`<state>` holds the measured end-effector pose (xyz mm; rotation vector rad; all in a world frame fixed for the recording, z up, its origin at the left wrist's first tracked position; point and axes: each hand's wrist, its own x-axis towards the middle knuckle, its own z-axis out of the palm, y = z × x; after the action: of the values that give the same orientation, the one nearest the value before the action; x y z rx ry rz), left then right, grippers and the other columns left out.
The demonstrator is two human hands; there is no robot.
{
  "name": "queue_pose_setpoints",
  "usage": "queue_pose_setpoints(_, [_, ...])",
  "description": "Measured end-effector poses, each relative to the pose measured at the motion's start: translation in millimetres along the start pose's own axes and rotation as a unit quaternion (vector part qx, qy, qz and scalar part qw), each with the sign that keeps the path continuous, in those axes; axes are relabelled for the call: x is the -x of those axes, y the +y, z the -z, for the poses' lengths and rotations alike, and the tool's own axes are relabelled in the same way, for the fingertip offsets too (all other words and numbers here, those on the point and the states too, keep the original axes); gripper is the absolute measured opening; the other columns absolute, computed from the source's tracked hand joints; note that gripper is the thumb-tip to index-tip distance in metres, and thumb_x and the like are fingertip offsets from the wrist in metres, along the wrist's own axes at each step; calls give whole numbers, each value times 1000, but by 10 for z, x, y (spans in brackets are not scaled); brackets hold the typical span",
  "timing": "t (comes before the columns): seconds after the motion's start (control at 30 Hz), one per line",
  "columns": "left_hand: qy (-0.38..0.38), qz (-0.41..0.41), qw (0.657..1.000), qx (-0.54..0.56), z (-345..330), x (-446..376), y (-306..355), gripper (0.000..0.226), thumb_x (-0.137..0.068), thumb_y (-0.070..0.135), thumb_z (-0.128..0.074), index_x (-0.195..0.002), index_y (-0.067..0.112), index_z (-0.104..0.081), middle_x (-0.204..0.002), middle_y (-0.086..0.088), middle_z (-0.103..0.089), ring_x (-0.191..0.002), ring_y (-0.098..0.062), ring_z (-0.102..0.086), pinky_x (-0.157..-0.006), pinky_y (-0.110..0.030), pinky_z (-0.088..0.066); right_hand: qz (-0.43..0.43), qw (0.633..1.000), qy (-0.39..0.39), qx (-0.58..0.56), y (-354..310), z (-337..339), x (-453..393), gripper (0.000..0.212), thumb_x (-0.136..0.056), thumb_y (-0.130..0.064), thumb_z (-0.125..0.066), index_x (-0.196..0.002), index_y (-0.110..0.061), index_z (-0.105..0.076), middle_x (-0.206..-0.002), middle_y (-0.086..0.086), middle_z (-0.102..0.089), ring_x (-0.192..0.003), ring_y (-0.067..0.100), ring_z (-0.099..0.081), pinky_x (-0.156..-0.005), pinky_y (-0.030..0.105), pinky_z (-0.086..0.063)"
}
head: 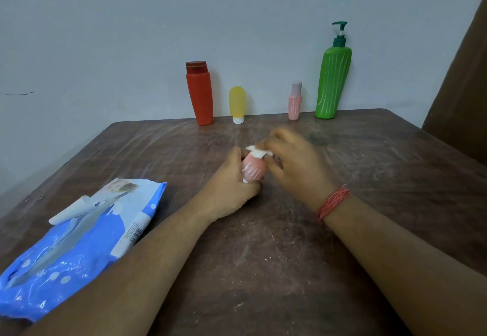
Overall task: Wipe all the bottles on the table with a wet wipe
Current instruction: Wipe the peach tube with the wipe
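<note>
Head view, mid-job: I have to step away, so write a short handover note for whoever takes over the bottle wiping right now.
Left hand: shut on the small pink bottle, held over mid-table.
Right hand: pinches the wet wipe against that bottle's top.
Standing at the back by the wall: red bottle, yellow bottle, pink striped bottle, green pump bottle.
Wipes pack: front left, flap open.
Done: cannot tell which back bottles are wiped.
Left: finish this one, then check the four.

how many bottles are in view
5. Four stand along the wall: red bottle, yellow bottle, small pink bottle, green pump bottle. A fifth, pink bottle, is in the left hand. None seem hidden.
</note>
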<state>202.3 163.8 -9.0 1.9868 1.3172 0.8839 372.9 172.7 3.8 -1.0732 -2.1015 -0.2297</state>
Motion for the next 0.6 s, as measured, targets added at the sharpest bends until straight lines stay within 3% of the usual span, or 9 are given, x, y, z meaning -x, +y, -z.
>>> queue_pose_setpoints(0.07, [2,1,1000,2,-2,4,3,33,-87,16,-69,-101,25,-40,-94,2,-55,-71,-4,-52,-55,-17,-40,46,998,-35,13,-10,-18,-1,21,-79,3,-66,-98,-7,-70,-92,9,-58,-83,21,-55,-71,24,-39])
queue_pose_setpoints(0.17, [-8,0,1000,-31,-14,11,13,37,-88,22,-70,-108,24,-39,-98,2,-54,-77,-9,-53,-59,-24,-39,-46,998,34,36,176,39,-50,20,-84,1,-64,-103,-5,-71,-96,10,-59,-86,25,-58,-75,35,-49])
queue_pose_setpoints(0.23, [-10,-1,999,-40,-11,13,11,37,-89,23,-70,-108,25,-38,-98,5,-52,-77,-9,-53,-57,-21,-38,-81,995,48,30,189,59,-15,19,-87,-2,-63,-104,-6,-70,-98,8,-59,-86,22,-57,-74,35,-49])
queue_pose_setpoints(0.33, [5,2,1000,5,1,-4,-15,34,-87,17,-70,-98,27,-39,-89,4,-54,-66,1,-53,-51,-14,-38,-2,1000,-5,3,1,-13,24,20,-84,0,-65,-102,-7,-70,-97,7,-58,-85,18,-55,-73,23,-41])
queue_pose_setpoints(0.4, [7,8,1000,24,-1,-3,-18,34,-87,15,-69,-98,27,-40,-90,1,-56,-65,2,-53,-52,-17,-41,41,999,-27,10,-9,-52,6,20,-83,2,-64,-100,-5,-70,-95,9,-58,-86,15,-53,-75,22,-41])
queue_pose_setpoints(0.47, [-4,13,1000,3,1,-2,-9,35,-88,20,-70,-105,26,-40,-97,1,-57,-74,-6,-56,-57,-22,-43,-2,1000,26,5,120,-35,-27,20,-83,4,-64,-101,-4,-71,-95,10,-60,-88,15,-53,-77,22,-42])
queue_pose_setpoints(0.53, [-11,13,1000,-17,8,1,-3,37,-89,23,-70,-109,26,-39,-101,3,-55,-78,-9,-57,-58,-22,-41,-56,997,56,-4,175,-3,-12,20,-86,2,-62,-103,-5,-71,-98,10,-61,-90,22,-58,-79,35,-50])
queue_pose_setpoints(0.6, [-9,8,1000,9,13,-3,-9,36,-88,20,-70,-107,28,-40,-99,2,-57,-75,-4,-58,-55,-18,-44,-16,999,33,-16,89,-10,22,23,-85,2,-63,-105,-7,-70,-101,9,-62,-93,23,-58,-83,29,-47])
